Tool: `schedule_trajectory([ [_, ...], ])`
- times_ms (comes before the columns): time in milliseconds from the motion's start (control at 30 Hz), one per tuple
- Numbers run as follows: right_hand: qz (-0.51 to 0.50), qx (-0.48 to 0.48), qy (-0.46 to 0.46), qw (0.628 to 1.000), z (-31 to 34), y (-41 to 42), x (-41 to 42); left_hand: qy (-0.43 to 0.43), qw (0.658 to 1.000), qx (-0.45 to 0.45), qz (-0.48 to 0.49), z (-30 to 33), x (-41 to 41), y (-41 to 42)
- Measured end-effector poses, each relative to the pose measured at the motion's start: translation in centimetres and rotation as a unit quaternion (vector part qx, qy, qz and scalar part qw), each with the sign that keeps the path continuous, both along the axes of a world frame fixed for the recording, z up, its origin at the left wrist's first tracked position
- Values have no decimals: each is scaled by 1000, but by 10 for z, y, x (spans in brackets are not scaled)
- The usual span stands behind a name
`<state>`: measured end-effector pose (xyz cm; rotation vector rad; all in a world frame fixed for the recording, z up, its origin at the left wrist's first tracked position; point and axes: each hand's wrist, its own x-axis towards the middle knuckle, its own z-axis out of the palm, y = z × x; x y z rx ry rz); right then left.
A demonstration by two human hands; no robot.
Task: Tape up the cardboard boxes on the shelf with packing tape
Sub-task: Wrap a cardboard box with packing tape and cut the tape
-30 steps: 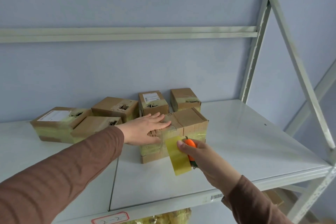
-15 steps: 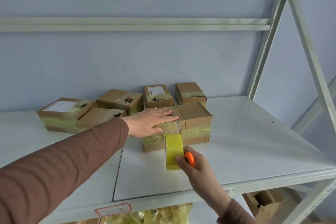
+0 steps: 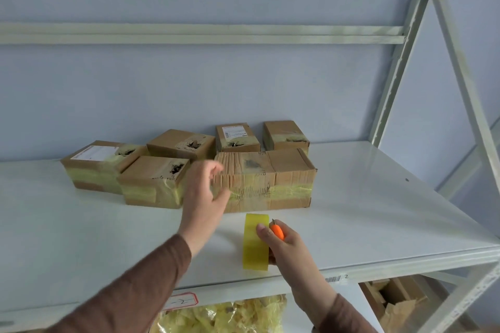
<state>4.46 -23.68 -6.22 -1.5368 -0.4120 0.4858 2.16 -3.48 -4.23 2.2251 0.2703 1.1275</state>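
Your right hand (image 3: pixel 281 244) grips the yellow tape roll (image 3: pixel 256 241) together with a small orange cutter (image 3: pixel 278 232), thumb pressed on the roll's face and the cutter's blade tip poking up just past the roll's top edge. That roll stands on edge on the shelf (image 3: pixel 378 211), near the front lip, and the box you are working on, the large cardboard box (image 3: pixel 266 178), lies straight ahead of it, just beyond and apart from it. Its long axis runs left to right across your view, with a yellowish tape band already wrapped around its front face. Your left hand (image 3: pixel 204 197) hovers at the left end of that box, blurred, fingers loosely curled and holding nothing; whether it touches the cardboard I cannot tell. It is the nearer hand to the box, so I judge it the one to steady or turn the box while the right brings the tape forward. Your left forearm comes in from lower left, your right from lower right, both in brown sleeves. Behind and to the left sit five smaller boxes (image 3: pixel 154 181), each showing tape, some torn on top. Below the shelf you can see yellow packing filler (image 3: pixel 224 313).
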Motion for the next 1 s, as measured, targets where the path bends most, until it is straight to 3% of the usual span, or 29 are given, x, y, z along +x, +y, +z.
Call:
schedule_trajectory([
  [33,5,-3,-3,1000,-1,-1,1,21,987,-153,-31,-6,-4,-13],
  [67,13,-8,-7,1000,-2,-2,1,90,953,-282,-72,-9,-3,-25],
  [100,22,-12,-10,1000,-3,-3,2,173,914,-352,-106,-12,0,-32],
  [133,30,-16,-17,999,-3,-4,2,238,881,-385,-135,-14,3,-37],
  [200,22,-32,-50,998,-1,-9,5,273,848,-419,-174,-14,7,-42],
  [367,-97,-77,-130,984,11,-19,52,253,839,-449,-175,-11,9,-45],
  [567,-6,-239,-317,918,46,-10,95,233,831,-472,-180,-8,7,-49],
  [733,55,-281,-510,811,61,-7,102,217,831,-482,-174,-11,9,-50],
  [933,114,-287,-649,695,64,7,107,214,833,-480,-173,-15,10,-51],
  [1000,131,-330,-665,657,61,12,111,211,837,-478,-165,-14,11,-51],
])
